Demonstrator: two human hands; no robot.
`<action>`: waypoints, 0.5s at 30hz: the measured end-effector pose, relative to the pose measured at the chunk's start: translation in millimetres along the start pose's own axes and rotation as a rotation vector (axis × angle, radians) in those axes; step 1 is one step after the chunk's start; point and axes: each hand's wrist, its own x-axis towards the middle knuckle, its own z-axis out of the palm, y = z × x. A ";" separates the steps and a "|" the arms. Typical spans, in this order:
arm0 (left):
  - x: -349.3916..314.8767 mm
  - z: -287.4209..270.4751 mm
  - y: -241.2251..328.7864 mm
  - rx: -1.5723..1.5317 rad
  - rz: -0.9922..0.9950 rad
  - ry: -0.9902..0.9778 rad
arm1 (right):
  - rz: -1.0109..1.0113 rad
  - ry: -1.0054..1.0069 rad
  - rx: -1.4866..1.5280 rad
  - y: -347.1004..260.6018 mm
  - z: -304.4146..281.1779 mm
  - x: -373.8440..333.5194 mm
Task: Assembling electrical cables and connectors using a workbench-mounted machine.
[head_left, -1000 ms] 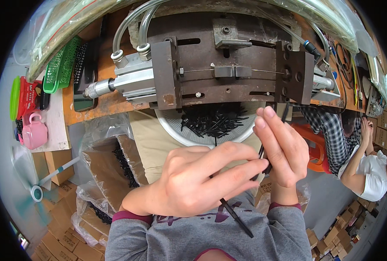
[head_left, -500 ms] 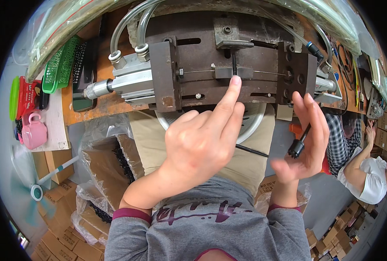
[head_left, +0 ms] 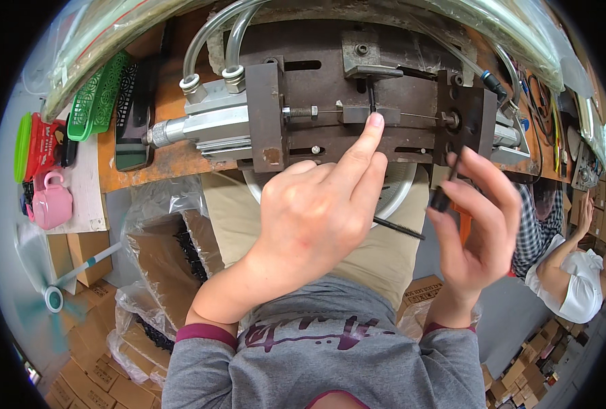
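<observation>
My left hand [head_left: 316,211] reaches over the dark metal fixture [head_left: 303,140] with its index finger stretched out. The fingertip touches the lower end of a thin black rod [head_left: 372,94] standing in the small grey block [head_left: 390,116] at the fixture's middle. From under the same hand sticks out a second black rod [head_left: 404,230] with a ridged end; its grip in the curled fingers is partly hidden. Right of the fixture, my right hand [head_left: 483,225] pinches a slim black piece with a thick round end [head_left: 440,199], blurred by motion.
Air cylinders [head_left: 214,126] with clear hoses flank the fixture. At left are a green basket [head_left: 98,95], a phone [head_left: 134,155] and a pink cup [head_left: 52,204]. A plastic-lined carton [head_left: 163,266] and a spinning fan [head_left: 54,298] stand below. Another person [head_left: 572,273] sits at right.
The threaded plunger from the left cylinder now reaches further inward, and the right one also protrudes more. My right hand has closed and turned its black piece; my left fingertip stays on the rod.
</observation>
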 end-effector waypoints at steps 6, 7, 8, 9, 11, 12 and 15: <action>-33.3 -30.8 -5.2 -0.394 -0.042 -0.239 | -0.221 -0.255 -0.158 -2.7 26.4 21.7; -43.8 -33.5 -6.5 -0.477 -0.094 -0.323 | -0.254 -0.315 -0.192 -3.9 29.5 24.2; -54.0 -31.3 -8.8 -0.539 -0.131 -0.331 | -0.248 -0.327 -0.254 -4.8 33.3 26.4; -65.0 -26.7 -10.5 -0.595 -0.172 -0.337 | -0.238 -0.345 -0.304 -6.6 33.9 28.0; -88.2 -16.2 -13.2 -0.666 -0.307 -0.401 | -0.152 -0.373 -0.340 -11.1 33.0 29.1; -98.9 -8.6 -14.7 -0.674 -0.343 -0.409 | -0.155 -0.374 -0.364 -12.0 34.1 29.3; -125.0 14.9 -20.3 -0.700 -0.467 -0.432 | -0.172 -0.357 -0.388 -13.3 33.6 28.9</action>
